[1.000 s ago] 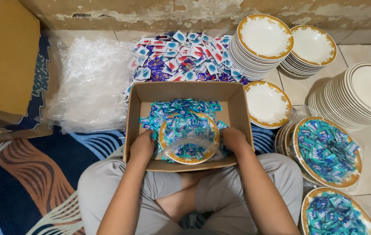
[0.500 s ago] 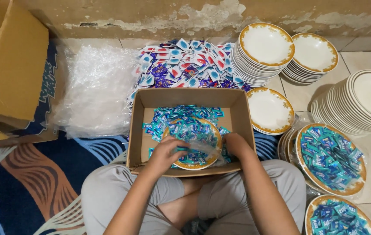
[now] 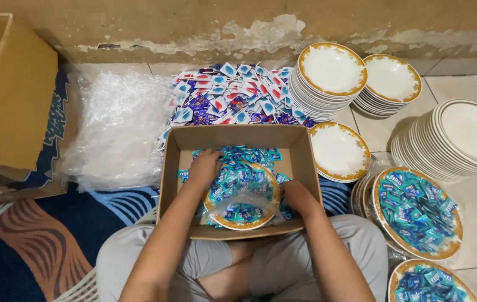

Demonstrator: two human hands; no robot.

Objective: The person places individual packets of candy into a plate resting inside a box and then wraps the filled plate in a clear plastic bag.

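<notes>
Both hands down in the cardboard box (image 3: 305,162), left hand (image 3: 205,168) loose-fingered over blue sachets (image 3: 238,176), right hand (image 3: 294,197) gripping the plate (image 3: 242,222) rim.

One head-worn view looks steeply down from above the seated person's lap — close over the cardboard box (image 3: 238,184) at centre. It faces the far wall (image 3: 193,28); plate stacks (image 3: 328,84) lie right, a large carton (image 3: 9,100) left.

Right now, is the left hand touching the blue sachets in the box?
Touching. The head view shows the left hand pressed into the blue sachets, no gap visible.
</notes>
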